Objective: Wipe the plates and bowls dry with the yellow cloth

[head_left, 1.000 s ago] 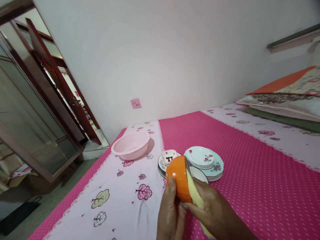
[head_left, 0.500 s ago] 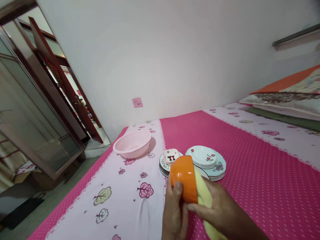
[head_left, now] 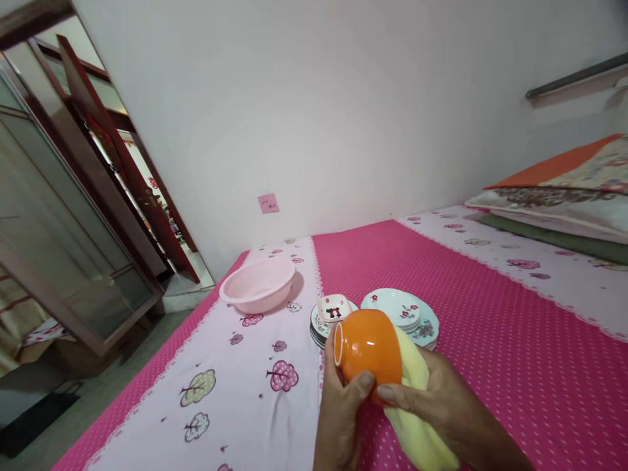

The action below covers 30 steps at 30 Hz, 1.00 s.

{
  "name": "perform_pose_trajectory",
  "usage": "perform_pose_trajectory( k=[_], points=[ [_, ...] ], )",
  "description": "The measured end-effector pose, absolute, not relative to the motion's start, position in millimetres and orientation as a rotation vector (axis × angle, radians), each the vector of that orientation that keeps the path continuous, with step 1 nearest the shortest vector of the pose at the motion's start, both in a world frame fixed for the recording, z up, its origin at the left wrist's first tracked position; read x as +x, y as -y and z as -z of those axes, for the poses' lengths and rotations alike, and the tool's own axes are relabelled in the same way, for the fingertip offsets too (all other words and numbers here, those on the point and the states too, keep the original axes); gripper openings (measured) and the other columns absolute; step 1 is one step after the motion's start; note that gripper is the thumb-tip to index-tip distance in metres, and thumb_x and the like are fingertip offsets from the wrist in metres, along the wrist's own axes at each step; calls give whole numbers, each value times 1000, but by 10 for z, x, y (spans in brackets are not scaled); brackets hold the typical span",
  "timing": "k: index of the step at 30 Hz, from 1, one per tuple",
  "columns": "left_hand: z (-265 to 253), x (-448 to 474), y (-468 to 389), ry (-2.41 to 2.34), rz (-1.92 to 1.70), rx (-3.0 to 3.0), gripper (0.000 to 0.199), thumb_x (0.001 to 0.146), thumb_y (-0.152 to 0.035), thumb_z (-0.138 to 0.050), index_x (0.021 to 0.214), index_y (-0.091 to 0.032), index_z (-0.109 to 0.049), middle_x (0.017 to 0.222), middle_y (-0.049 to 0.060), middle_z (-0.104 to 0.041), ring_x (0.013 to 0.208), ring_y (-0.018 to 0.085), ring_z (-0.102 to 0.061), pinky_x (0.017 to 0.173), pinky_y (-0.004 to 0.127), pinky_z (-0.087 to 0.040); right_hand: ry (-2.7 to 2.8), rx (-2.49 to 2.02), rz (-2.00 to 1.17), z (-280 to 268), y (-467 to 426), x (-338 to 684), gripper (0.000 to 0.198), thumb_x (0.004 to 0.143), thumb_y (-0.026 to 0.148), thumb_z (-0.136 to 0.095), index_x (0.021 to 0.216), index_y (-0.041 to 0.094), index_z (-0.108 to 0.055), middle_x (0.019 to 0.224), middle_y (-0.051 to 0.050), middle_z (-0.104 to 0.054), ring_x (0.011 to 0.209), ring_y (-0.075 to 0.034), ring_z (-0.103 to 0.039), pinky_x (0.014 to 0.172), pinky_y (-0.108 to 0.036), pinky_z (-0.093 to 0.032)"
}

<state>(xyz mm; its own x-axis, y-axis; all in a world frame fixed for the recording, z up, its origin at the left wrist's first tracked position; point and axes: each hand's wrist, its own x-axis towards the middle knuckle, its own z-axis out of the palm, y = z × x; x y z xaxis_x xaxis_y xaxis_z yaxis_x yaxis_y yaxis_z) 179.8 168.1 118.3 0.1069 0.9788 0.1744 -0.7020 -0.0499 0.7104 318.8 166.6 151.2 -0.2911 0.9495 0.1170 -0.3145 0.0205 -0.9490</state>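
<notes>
An orange bowl [head_left: 375, 347] is tipped on its side between my hands, its white-edged foot ring facing left. My left hand [head_left: 343, 405] grips it from the left and below, thumb on the outer wall. A yellow cloth [head_left: 415, 366] covers the bowl's mouth side and hangs down. My right hand [head_left: 432, 399] is closed on the cloth and presses it to the bowl, thumb on the rim. Just behind are a small square bowl [head_left: 335, 307] with a cartoon print, on a stack of dark-rimmed plates [head_left: 321, 327], and a stack of floral plates [head_left: 392, 304].
A pink plastic basin [head_left: 260, 304] rests on the bedspread [head_left: 235, 392] to the left, near the white wall. Folded bedding and pillows [head_left: 559, 196] are piled at the far right. Beyond the bed's left edge are the floor and an open door [head_left: 132, 170].
The orange bowl has turned in my hands, so its foot ring now shows on the left. My right hand and the cloth have shifted slightly right.
</notes>
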Motion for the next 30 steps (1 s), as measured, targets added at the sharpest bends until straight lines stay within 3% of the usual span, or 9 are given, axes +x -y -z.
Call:
perform_pose_trajectory(
  k=[3,7,10,14,17,21,23,26,30],
  points=[
    [-1203,1799,-1662,-444,-1464,751,88,76,-33,-87,153,-29,-43,148,13,-60,139,35,-54,117,48,-42,1256,-734,-1484,-1490,-1661,3145,70,71,41,-84,134,19,-63,112,-12,-77,92,-30,-74,78,-40,-60],
    [-1256,1824,-1665,-425,-1440,464,54,85,-40,-79,135,-22,-65,136,11,-70,137,31,-57,117,44,-45,1595,-931,-1111,-1428,-1664,3077,60,74,25,-72,134,21,-62,122,-11,-73,113,-32,-68,92,-45,-57],
    [-1251,1830,-1707,-426,-1381,237,41,91,-43,-72,123,-17,-73,127,12,-75,132,29,-61,115,41,-47,1881,-1017,-767,-1378,-1688,3047,39,77,15,-61,114,22,-70,112,-9,-74,105,-29,-68,95,-44,-53],
    [-1229,1837,-1717,-451,-1329,295,45,94,-48,-66,128,-19,-71,128,11,-75,128,30,-64,112,45,-50,1841,-1073,-786,-1376,-1715,3054,31,76,15,-61,105,21,-71,104,-8,-75,97,-28,-69,88,-40,-55],
    [-1231,1874,-1674,-467,-1380,516,55,88,-43,-76,138,-23,-63,137,11,-69,136,31,-58,115,44,-47,1554,-1038,-1031,-1404,-1706,3107,47,72,22,-70,120,20,-69,104,-9,-76,100,-31,-71,89,-42,-57],
    [-1218,1930,-1632,-419,-1497,637,87,76,-34,-87,153,-29,-45,144,11,-64,137,34,-56,117,47,-43,1288,-823,-1396,-1410,-1690,3169,69,69,40,-83,132,18,-65,97,-10,-79,78,-28,-73,71,-40,-60],
    [-1198,1935,-1627,-416,-1526,617,91,77,-33,-86,155,-31,-41,145,11,-64,135,34,-57,117,48,-43,1298,-772,-1428,-1419,-1682,3173,72,70,42,-83,135,18,-63,105,-11,-78,79,-27,-73,74,-40,-60],
    [-1177,1910,-1636,-439,-1511,564,76,82,-38,-81,151,-29,-50,143,11,-66,135,33,-58,117,48,-43,1454,-835,-1296,-1441,-1664,3152,67,77,33,-76,140,21,-58,119,-12,-75,98,-29,-73,90,-45,-58],
    [-1204,1865,-1687,-425,-1391,295,41,89,-45,-74,121,-20,-75,127,12,-75,134,31,-59,116,44,-46,1827,-1019,-837,-1396,-1650,3102,48,80,18,-65,127,23,-66,122,-11,-72,112,-32,-66,100,-50,-51]
  ],
)
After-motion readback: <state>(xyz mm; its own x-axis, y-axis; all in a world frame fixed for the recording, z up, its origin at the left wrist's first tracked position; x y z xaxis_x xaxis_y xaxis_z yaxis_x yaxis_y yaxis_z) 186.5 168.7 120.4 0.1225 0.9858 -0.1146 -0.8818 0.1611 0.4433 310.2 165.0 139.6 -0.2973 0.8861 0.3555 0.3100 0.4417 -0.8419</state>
